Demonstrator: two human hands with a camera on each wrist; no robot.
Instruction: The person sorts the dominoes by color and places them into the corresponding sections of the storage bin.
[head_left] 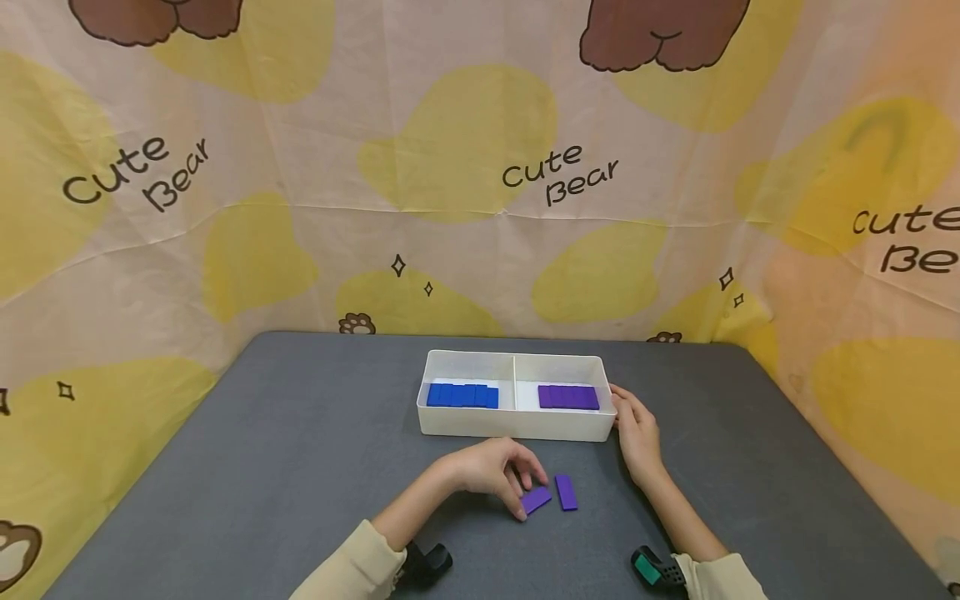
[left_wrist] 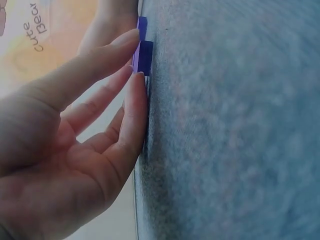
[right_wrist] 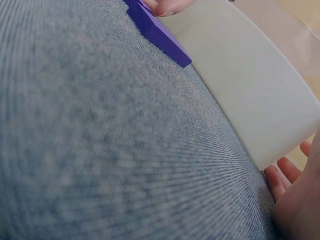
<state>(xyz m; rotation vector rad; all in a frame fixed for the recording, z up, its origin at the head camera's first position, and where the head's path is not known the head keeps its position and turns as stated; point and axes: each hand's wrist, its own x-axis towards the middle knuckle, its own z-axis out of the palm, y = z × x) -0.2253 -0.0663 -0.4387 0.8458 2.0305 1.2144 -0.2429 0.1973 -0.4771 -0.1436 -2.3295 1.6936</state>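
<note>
My left hand point(head_left: 495, 471) pinches a small purple tile point(head_left: 536, 500) by its ends, between thumb and fingertips, low over the table. In the left wrist view the same purple tile point(left_wrist: 144, 56) shows between the thumb and a finger. Just right of it, a second purple tile point(head_left: 566, 492) lies on the table. My right hand point(head_left: 639, 435) touches the right end of a white two-compartment box point(head_left: 517, 425), its fingers relaxed along that wall. Blue tiles point(head_left: 462, 396) lie in a row in the left compartment, and purple tiles point(head_left: 568, 397) in a row in the right one.
The grey table point(head_left: 300, 467) reaches back to a curtain point(head_left: 465, 167) printed with yellow patches and lettering. A divider point(head_left: 514, 381) splits the box. Dark straps with devices point(head_left: 427, 565) sit at both wrists.
</note>
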